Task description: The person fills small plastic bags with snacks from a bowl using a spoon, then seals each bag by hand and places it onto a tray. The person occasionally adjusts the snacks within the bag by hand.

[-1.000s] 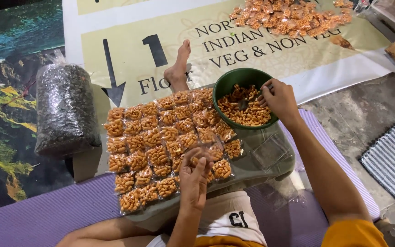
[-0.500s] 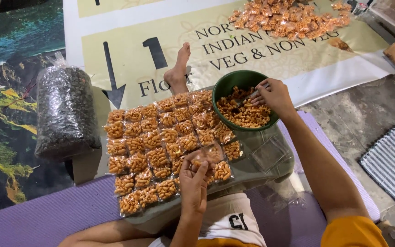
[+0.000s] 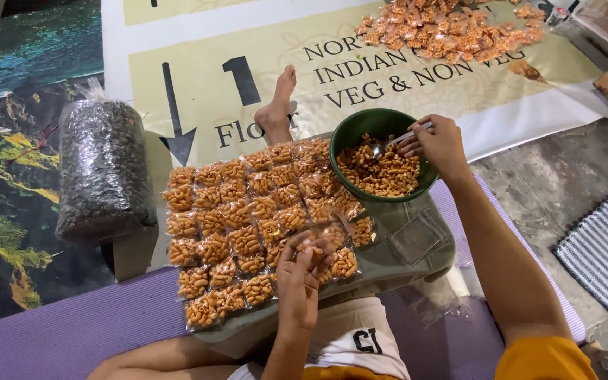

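Note:
My left hand holds up a small clear packet with a few orange snack pieces, just above the grey tray on my lap. Several filled packets lie in rows across the tray. A green bowl of orange curled snacks stands at the tray's far right corner. My right hand grips a metal spoon whose tip rests in the bowl.
A large clear bag of dark pieces lies to the left. My bare foot rests on a printed banner. Several more filled packets are heaped at the back right. A striped mat lies at the right; purple mat under me.
My right hand has shifted slightly with the spoon inside the bowl. My left hand has stayed over the tray's near edge with the small packet.

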